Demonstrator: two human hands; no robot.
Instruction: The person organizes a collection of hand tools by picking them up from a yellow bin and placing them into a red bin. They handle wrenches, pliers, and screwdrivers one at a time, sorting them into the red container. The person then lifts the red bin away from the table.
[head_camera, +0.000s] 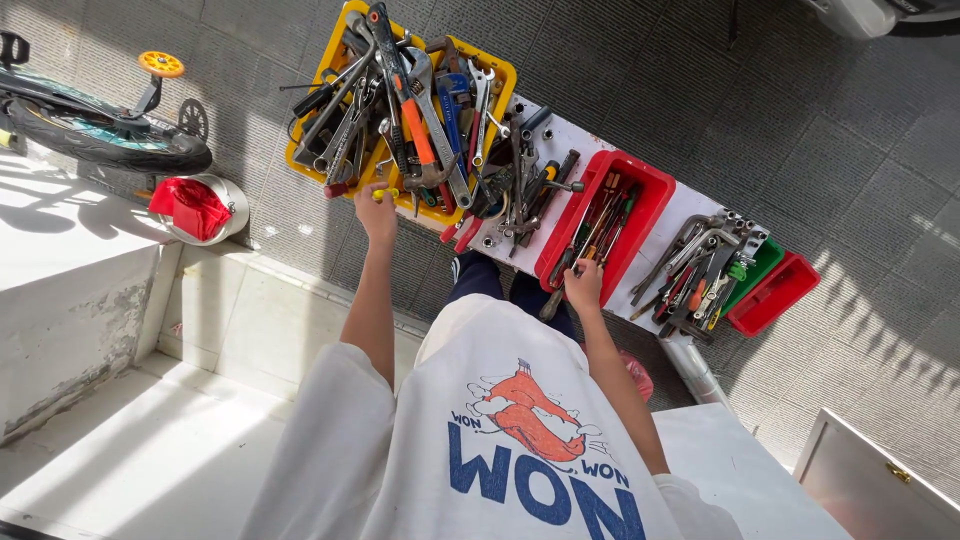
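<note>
My left hand (376, 212) reaches to the near edge of a yellow bin (310, 92) heaped with wrenches, pliers and an orange-handled pipe wrench (415, 125). Its fingers are closed on a small yellow-handled tool (386, 193). My right hand (584, 285) rests at the near rim of a red bin (650, 190) filled with screwdrivers. It seems to grip a dark slim tool (552, 304) that sticks out below the fingers. Loose tools (520, 190) lie on the white board (575, 135) between the two bins.
Further right on the board are a pile of wrenches and sockets (700, 270), a green bin (765, 262) and a small red bin (775, 295). A child's bicycle (100, 130) and a metal bowl with a red cloth (195, 207) sit at left. A white step (240, 320) is below me.
</note>
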